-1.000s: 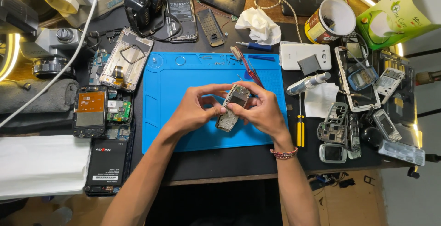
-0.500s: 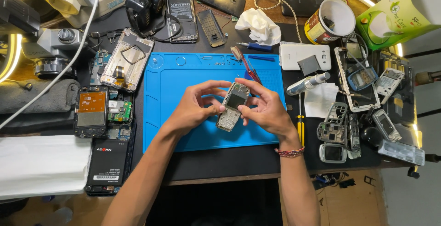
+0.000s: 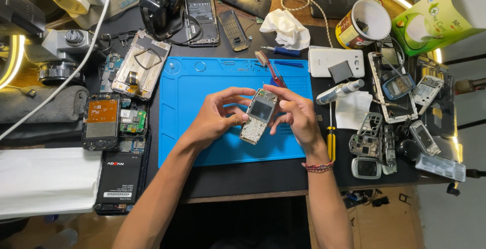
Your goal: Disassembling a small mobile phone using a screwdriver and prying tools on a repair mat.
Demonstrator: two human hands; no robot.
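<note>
Grey phone (image 3: 258,116) — edges under fingers (image 3: 238,119)

Green carton (image 3: 438,13) top right

A mat (image 3: 202,142) lies at the table's middle. Over it, 2 hands hold a phone (image 3: 258,116): left hand (image 3: 215,117) on its left, right hand (image 3: 298,117) on its right. Left of the mat lie 2 phone boards (image 3: 102,121). A cup (image 3: 362,23) stands far right, and a screwdriver (image 3: 331,137) lies just right of the mat.
</note>
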